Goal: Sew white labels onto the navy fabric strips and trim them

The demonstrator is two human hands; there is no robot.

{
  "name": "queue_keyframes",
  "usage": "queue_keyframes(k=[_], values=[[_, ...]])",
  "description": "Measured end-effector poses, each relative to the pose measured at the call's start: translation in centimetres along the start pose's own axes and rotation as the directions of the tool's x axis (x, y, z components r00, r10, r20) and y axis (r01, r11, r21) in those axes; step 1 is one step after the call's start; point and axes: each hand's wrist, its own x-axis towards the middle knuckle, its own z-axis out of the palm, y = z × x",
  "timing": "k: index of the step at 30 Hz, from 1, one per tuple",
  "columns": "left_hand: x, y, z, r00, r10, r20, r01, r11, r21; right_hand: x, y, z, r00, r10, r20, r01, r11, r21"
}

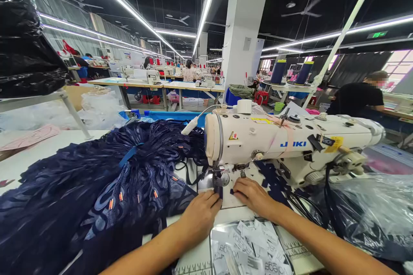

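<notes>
My left hand lies by the needle of a white sewing machine, fingers together and pressed on a narrow dark navy fabric strip near the presser foot. To its right, my right hand rests on the machine bed with curled fingers. A small dark piece shows at its fingertips; its kind is too small to make out. A large bundle of navy lace pieces, bound with a blue tie, spreads left of the machine. Its near part reaches my left hand.
A tray of white printed labels sits between my forearms. Small navy pieces lie under the machine arm. Clear plastic covers dark material at right. A black bag stands upper left; a person sits far right.
</notes>
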Motion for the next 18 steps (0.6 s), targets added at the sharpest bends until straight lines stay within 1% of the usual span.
queue_keyframes(k=[3,4,6,7,9,11,13,14,16,18], values=[[-0.3,-0.2,0.4,0.998,0.056,-0.014,-0.056,0.997,0.049,0.8,-1.0,-0.1,0.994,0.037,0.099,-0.009,0.963,-0.269],[-0.3,-0.2,0.4,0.997,0.072,-0.014,-0.071,0.995,0.066,1.2,-1.3,0.0,0.991,0.050,0.124,-0.006,0.943,-0.331],[-0.4,-0.1,0.3,0.996,0.087,-0.002,-0.087,0.992,0.094,2.2,-1.6,0.6,0.988,0.069,0.137,-0.015,0.930,-0.367],[-0.5,-0.1,0.2,0.996,0.087,0.007,-0.088,0.991,0.102,2.8,-1.6,0.9,0.988,0.078,0.131,-0.029,0.939,-0.343],[-0.5,0.1,0.0,0.997,0.072,0.025,-0.074,0.992,0.104,3.7,-1.3,1.5,0.988,0.093,0.121,-0.064,0.972,-0.227],[-0.5,0.2,-0.2,0.998,0.057,0.038,-0.060,0.994,0.093,4.4,-0.8,2.0,0.987,0.092,0.131,-0.087,0.995,-0.047],[-0.4,0.2,-0.5,0.997,0.049,0.055,-0.054,0.995,0.082,4.8,-0.3,2.2,0.985,0.088,0.148,-0.109,0.985,0.135],[-0.4,0.2,-0.6,0.997,0.046,0.069,-0.051,0.996,0.077,4.8,-0.1,2.1,0.984,0.089,0.156,-0.119,0.973,0.199],[-0.1,0.1,-0.8,0.994,0.034,0.100,-0.041,0.997,0.067,4.8,0.1,1.9,0.981,0.093,0.168,-0.136,0.954,0.268],[0.1,0.1,-1.0,0.992,0.017,0.127,-0.024,0.998,0.057,4.8,0.1,1.6,0.979,0.102,0.177,-0.152,0.943,0.296]])
